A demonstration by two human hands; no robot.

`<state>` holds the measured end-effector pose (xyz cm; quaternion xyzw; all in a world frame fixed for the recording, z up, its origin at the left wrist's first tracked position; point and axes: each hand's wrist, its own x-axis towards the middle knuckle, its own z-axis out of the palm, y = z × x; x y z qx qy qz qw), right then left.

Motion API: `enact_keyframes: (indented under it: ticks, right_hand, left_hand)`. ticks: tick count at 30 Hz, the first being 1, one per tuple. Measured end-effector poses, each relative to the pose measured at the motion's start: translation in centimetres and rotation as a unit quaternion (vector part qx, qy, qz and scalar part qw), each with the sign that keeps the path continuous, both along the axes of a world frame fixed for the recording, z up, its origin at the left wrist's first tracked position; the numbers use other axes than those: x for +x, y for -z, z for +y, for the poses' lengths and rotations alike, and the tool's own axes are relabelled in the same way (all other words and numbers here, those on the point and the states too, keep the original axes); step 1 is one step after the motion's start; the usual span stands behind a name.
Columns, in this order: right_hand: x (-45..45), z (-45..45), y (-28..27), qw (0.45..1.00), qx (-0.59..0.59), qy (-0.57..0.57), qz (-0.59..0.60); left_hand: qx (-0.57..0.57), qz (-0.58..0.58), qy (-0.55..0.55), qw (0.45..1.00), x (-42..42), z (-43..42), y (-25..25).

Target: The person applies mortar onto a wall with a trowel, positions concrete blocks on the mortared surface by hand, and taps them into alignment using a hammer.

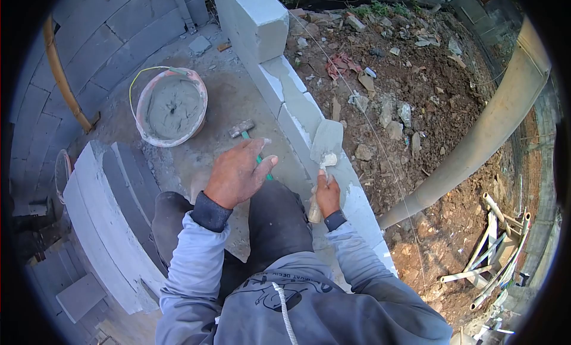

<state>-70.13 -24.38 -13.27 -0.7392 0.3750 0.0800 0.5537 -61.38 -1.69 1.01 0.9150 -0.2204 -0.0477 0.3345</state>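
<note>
My right hand (328, 194) is wrapped round the handle of a trowel (326, 140), whose blade lies over the top of a low wall of pale blocks (300, 114). Grey mortar (289, 94) is spread along the wall top. My left hand (241, 171) hangs over my left knee, thumb and fingers apart, holding nothing. Just beyond it a hammer (241, 128) with a green handle lies on the floor, partly hidden by the hand. A bucket of grey mortar (172, 107) stands to the upper left.
One large block (254, 24) sits on the wall's far end. A string line (380, 137) runs along the wall's right side, above rubble and soil. A thick pole (476, 131) slants at right. More blocks (110, 208) stand at left.
</note>
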Motion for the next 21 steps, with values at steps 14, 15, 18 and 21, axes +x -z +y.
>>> enact_keyframes:
  ticks: [14, 15, 18, 21]
  right_hand:
    - [-2.2, -0.4, -2.3, 0.960, -0.051, -0.272, 0.042]
    - [-1.4, -1.1, -0.6, 0.960, -0.092, -0.265, 0.025]
    - [3.0, -2.9, -2.3, 0.965, -0.076, -0.241, 0.076]
    - [2.2, -6.3, -0.5, 0.957, -0.115, -0.248, 0.092]
  left_hand:
    - [0.042, 0.010, 0.002, 0.999, -1.0, 0.3, -0.1]
    - [0.041, -0.008, 0.003, 0.999, -1.1, 0.3, 0.0]
    - [0.003, -0.022, 0.004, 1.000, -1.2, -0.2, 0.7]
    - [0.000, -0.027, 0.015, 1.000, -1.2, -1.2, 1.5]
